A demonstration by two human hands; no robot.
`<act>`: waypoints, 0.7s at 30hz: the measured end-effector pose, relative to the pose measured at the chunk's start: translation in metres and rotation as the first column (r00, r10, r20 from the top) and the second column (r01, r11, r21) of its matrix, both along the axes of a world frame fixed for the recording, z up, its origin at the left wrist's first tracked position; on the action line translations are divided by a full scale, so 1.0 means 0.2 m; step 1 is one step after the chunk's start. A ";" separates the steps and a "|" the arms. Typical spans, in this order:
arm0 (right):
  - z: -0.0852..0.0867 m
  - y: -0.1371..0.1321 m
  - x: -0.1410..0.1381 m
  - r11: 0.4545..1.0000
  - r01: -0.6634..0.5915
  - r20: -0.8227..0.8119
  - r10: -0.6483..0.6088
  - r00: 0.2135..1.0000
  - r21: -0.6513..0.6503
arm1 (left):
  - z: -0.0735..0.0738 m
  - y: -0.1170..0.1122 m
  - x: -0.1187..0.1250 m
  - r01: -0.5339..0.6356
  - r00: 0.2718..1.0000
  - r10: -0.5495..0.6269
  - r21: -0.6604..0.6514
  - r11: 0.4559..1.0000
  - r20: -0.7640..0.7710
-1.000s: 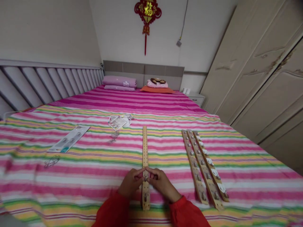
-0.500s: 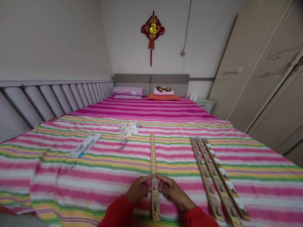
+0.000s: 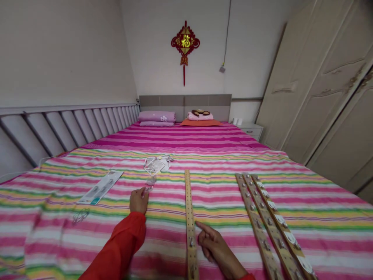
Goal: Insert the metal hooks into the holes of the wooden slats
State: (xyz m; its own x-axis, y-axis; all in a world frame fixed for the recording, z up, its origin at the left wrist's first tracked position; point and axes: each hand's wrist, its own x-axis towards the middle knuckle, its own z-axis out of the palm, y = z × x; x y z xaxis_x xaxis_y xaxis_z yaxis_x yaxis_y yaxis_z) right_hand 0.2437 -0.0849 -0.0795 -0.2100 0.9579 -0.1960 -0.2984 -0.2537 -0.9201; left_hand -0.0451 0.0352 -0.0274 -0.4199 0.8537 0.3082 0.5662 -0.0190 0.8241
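A long, narrow wooden strip (image 3: 188, 202) with rows of small holes lies lengthwise before me on the striped sheet, with small metal fittings on its near part. My right hand (image 3: 214, 245) is beside its right edge, index finger stretched out toward the strip and the other fingers loosely curled, holding nothing. My left hand (image 3: 139, 200) reaches out to the left of the strip. Its fingertips are closed at the edge of a small clear plastic piece (image 3: 149, 188); another clear piece (image 3: 151, 180) lies just beyond.
White cards and packaging (image 3: 157, 164) lie farther back. At left are a flat blister pack (image 3: 100, 188) and a thin wire tangle (image 3: 81, 216). On the right lie wooden strips (image 3: 258, 223) with metal fittings, one bearing white round pieces. A slatted rail (image 3: 72, 120) borders the bed.
My left hand has left the wooden strip and moved forward and left to the clear plastic pieces. My right hand has shifted slightly right and down, staying beside the strip.
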 end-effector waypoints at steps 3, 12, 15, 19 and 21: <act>-0.02 0.01 0.00 1.000 0.013 -0.008 -0.013 1.000 -0.002 | -0.02 0.06 -0.02 -0.031 0.992 0.035 0.036 0.999 -0.118; -0.01 0.01 0.00 1.000 0.017 -0.026 -0.017 1.000 -0.001 | -0.03 0.08 -0.04 -0.042 0.999 0.042 -0.022 0.999 0.029; 0.00 0.00 0.00 1.000 0.025 -0.038 -0.025 0.999 -0.007 | 0.01 0.01 0.01 0.037 0.860 0.018 -0.098 0.995 0.510; 0.00 0.00 0.00 0.999 0.036 -0.057 -0.036 0.998 -0.007 | 0.09 -0.15 0.11 0.346 0.270 -0.008 -0.089 0.934 0.963; 0.00 0.00 0.00 0.999 0.045 -0.077 -0.045 0.996 -0.006 | 0.12 -0.24 0.18 0.391 0.062 0.016 -0.039 0.920 0.998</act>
